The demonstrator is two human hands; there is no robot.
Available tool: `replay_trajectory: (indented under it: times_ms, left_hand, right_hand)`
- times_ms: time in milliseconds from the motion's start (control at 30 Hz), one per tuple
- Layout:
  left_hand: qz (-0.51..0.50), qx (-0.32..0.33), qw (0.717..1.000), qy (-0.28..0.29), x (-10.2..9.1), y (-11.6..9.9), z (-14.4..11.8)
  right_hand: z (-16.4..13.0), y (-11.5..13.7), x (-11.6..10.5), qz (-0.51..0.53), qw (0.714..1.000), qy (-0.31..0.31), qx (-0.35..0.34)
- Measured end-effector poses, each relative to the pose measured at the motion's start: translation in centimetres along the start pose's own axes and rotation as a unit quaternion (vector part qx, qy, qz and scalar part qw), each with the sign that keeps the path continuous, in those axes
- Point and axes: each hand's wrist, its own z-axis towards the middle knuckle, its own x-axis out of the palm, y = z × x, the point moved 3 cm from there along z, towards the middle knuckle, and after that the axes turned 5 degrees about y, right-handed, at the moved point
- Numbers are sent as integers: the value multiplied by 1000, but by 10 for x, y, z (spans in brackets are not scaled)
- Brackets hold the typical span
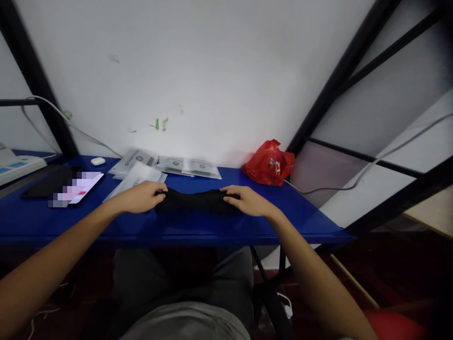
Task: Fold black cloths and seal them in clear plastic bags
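Observation:
A black piece of cloth [196, 202] stretches between my two hands, just over the blue table [198, 229]. Its exact kind of garment or fabric item does not show. My left hand [146, 196] pinches its left end between thumb and fingers. At the right end, my right hand [244, 199] grips the cloth the same way. The upper edge sags slightly in the middle. Close behind my left hand lies a frosted plastic bag [141, 175] with printed lettering.
More flat printed bags [189, 166] lie along the wall. A red plastic bag [269, 163] stands at the back right. On the left are a lit phone [83, 186], a dark flat object [49, 182], a white earbud case [98, 161] and a white power strip [23, 167]. Black metal posts [339, 85] frame the table.

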Motion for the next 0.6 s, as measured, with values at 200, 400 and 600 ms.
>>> replay_trajectory:
  times_ms: [200,400,600]
  left_hand:
    - [18,-56,996,-74,-3,15,35]
    - [145,-8,984,-100,45,18,48]
    - [181,-38,982,-27,68,19,46]
  right_hand:
    - [44,-23,1,-44,990,-94,96]
    - [44,5,54,-106,980,-156,56]
    - [24,0,88,-82,993,-32,76]
